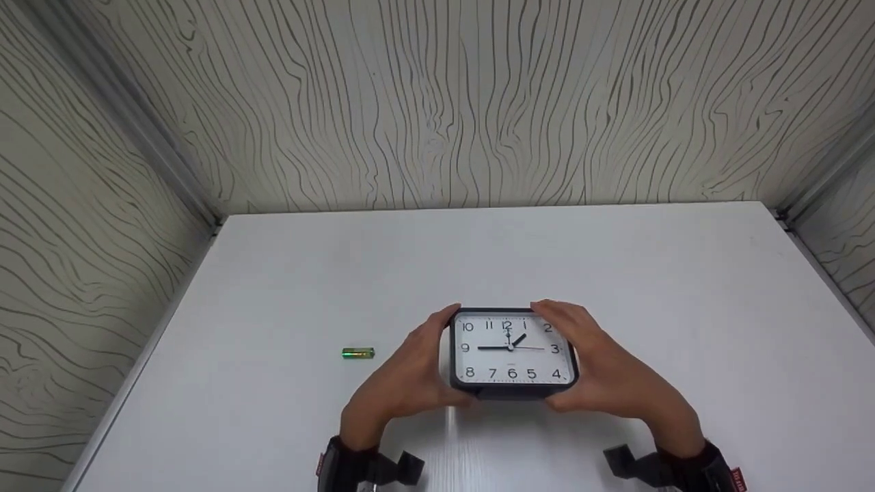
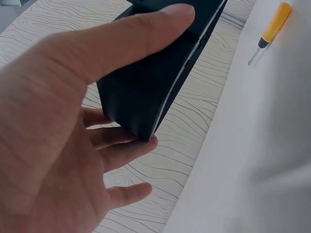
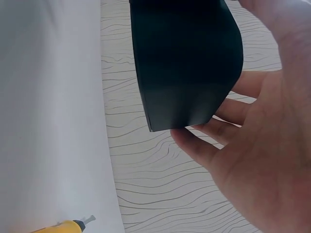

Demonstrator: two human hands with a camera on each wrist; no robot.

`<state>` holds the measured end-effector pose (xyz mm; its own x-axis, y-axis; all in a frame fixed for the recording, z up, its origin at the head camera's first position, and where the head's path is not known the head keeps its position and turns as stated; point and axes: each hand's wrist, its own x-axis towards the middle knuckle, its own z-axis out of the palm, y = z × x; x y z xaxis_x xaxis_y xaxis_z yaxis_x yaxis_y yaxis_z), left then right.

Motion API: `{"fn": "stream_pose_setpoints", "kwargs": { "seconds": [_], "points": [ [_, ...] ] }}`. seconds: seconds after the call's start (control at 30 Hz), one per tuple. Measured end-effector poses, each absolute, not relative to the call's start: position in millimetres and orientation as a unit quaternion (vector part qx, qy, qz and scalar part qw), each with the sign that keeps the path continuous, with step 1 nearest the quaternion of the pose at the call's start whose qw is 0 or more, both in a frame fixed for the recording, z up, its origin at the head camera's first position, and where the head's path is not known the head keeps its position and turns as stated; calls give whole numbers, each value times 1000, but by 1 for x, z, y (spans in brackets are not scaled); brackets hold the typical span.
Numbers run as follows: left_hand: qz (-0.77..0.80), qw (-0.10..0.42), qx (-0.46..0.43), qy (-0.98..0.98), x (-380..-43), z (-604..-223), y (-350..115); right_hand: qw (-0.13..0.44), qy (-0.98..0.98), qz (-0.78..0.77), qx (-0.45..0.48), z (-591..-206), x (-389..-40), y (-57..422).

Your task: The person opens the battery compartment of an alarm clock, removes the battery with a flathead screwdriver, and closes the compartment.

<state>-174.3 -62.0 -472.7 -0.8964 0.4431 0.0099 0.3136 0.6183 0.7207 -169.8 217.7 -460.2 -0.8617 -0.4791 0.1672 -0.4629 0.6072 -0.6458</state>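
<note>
Both hands hold a rectangular alarm clock (image 1: 513, 362) with a dark case and a white face, which is turned up toward the head camera. My left hand (image 1: 410, 369) grips its left side, thumb at the lower edge and fingers at the upper corner. On the other side my right hand (image 1: 601, 369) grips it the same way. The left wrist view shows the clock's dark case (image 2: 133, 92) between thumb and fingers. In the right wrist view the fingers touch the end of the case (image 3: 187, 68).
A small green battery (image 1: 358, 353) lies on the white table (image 1: 273, 273), left of the left hand. A screwdriver with a yellow handle (image 2: 277, 22) shows in both wrist views. Wood-grain patterned panels (image 1: 437, 102) stand behind and at both sides of the table.
</note>
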Motion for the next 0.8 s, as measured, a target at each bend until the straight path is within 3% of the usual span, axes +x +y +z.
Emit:
{"fn": "stream_pose_setpoints", "kwargs": {
  "seconds": [0.4,0.8],
  "points": [
    [376,109,202,898,-176,-478,-63,22,903,-340,-261,-467,-173,215],
    [355,96,216,904,-178,-485,-64,41,910,-333,-246,-471,-175,212]
  ]
}}
